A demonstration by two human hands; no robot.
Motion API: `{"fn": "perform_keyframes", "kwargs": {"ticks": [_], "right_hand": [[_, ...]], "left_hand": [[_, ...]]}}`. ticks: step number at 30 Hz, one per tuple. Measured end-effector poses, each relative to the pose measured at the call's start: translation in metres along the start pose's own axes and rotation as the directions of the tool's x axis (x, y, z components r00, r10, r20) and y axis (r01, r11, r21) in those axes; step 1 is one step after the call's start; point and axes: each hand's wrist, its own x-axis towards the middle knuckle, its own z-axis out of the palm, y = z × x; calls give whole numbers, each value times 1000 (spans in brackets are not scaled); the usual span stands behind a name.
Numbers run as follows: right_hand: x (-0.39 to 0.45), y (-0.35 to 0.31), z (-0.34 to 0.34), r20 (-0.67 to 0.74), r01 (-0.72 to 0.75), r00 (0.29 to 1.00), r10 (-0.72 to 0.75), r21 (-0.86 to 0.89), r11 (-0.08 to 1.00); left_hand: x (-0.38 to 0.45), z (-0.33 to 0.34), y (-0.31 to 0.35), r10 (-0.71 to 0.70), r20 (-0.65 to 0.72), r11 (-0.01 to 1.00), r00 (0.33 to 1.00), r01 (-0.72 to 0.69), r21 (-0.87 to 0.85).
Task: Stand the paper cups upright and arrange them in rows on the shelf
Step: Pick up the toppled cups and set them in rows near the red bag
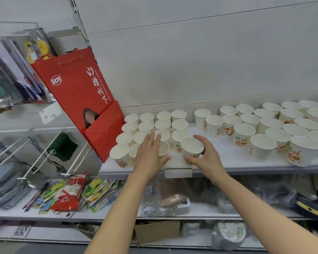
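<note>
- The right hand [206,156] grips one upright paper cup [192,148] near the front edge of the white shelf [228,162], thumb and fingers curled round its wall.
- The left hand [151,154] lies flat, fingers straight and together, over the front cups of the grid [154,125].
- That grid stands at the shelf's left end, upright in neat rows, just beside the held cup.
- More upright cups, the loose group [264,129], crowd the right part of the shelf.
- A red gift bag [77,92] leans at the shelf's left end.
</note>
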Motion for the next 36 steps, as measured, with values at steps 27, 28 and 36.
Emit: {"fn": "perform_keyframes", "kwargs": {"ticks": [27, 28, 36], "right_hand": [[1, 25, 40, -55, 103, 992, -115, -194, 976], [1, 26, 39, -55, 106, 991, -118, -194, 975], [9, 36, 33, -17, 153, 987, -160, -202, 967]], "left_hand": [[9, 28, 1, 179, 25, 923, 984, -177, 343], [7, 28, 2, 186, 0, 926, 983, -175, 335], [5, 30, 1, 161, 31, 961, 987, -163, 224]]}}
